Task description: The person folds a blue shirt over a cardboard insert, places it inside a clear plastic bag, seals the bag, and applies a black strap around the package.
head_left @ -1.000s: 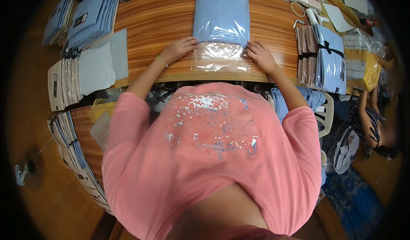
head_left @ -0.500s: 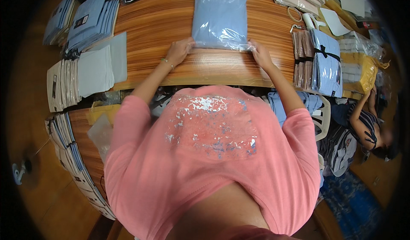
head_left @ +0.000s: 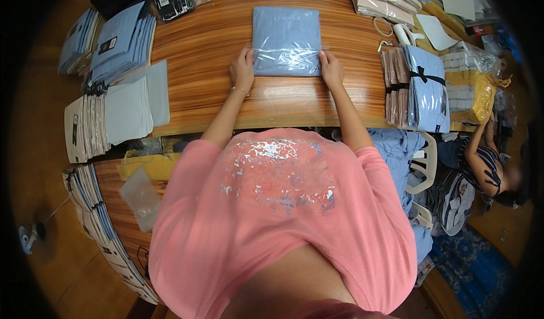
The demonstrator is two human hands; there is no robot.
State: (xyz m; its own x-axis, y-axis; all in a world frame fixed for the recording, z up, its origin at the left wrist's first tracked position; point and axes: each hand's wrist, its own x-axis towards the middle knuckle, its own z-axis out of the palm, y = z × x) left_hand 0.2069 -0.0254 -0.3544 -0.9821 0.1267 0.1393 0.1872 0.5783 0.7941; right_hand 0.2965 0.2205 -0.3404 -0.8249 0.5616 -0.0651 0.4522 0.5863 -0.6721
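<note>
A folded light-blue shirt in a clear plastic bag (head_left: 286, 31) lies flat on the wooden table in front of me. A shiny band of the plastic runs across its near part, folded over the shirt. On the left edge of the bag, my left hand (head_left: 242, 71) is closed with the thumb upward; a thin bracelet circles that wrist. My right hand (head_left: 331, 69) grips the opposite edge in the same way, thumb on top. The undersides of the fingers are hidden.
Bagged blue shirts (head_left: 116, 44) and white sheets (head_left: 127, 109) lie on the left of the wooden table (head_left: 209, 35). At right are a ribbon-tied shirt stack (head_left: 428, 89), a white handheld tool (head_left: 407, 34) and a tape ring (head_left: 383, 27). Another person (head_left: 481, 160) is beyond.
The bag's near plastic edge has been folded over onto the shirt. Both hands have shifted from the near corners to the bag's sides.
</note>
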